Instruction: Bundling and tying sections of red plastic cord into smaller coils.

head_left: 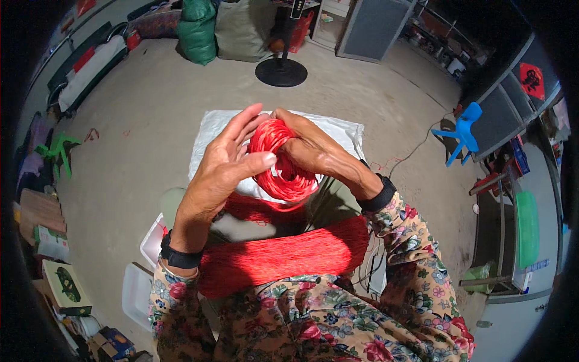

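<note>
In front of my chest hangs a coil of bright red cord (294, 188), wound into thick loops. My right hand (310, 149) is closed round its upper right part, with the fingers partly hidden inside and behind the loops. On the other side my left hand (218, 161) is open, fingers stretched upward and thumb beside the coil; whether the thumb touches it I cannot tell. Across my lap lies a wide bundle of long red strands (283, 253). More red strands (256, 209) show just beyond it, partly in shadow. Both wrists wear dark bands.
A white sheet (204, 142) is spread on the floor beyond my knees. White plastic tubs (136, 292) stand at my left. Farther off are a black fan base (281, 72), a green sack (197, 33), a blue chair (463, 136) and a small green stool (58, 152).
</note>
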Action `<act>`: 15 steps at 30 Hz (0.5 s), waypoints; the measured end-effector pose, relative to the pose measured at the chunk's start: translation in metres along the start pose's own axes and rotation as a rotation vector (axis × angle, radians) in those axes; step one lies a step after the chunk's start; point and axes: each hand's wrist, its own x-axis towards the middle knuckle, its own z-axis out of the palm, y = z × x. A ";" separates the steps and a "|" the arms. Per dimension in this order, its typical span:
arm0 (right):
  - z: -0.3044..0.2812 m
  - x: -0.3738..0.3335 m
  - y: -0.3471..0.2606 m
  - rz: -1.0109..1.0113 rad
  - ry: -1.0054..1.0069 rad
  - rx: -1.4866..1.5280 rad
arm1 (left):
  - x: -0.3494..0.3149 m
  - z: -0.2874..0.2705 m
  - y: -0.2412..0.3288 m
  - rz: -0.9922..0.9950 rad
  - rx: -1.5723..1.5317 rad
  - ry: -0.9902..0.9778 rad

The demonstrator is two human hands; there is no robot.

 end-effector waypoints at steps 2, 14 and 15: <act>0.000 0.000 -0.007 0.001 -0.026 -0.026 | -0.002 -0.012 -0.001 -0.014 -0.027 0.027; 0.001 -0.010 -0.012 -0.148 0.024 -0.007 | -0.016 -0.022 -0.016 -0.254 -0.221 0.085; 0.001 -0.011 -0.012 -0.159 0.029 -0.004 | -0.016 -0.024 -0.019 -0.246 -0.260 0.037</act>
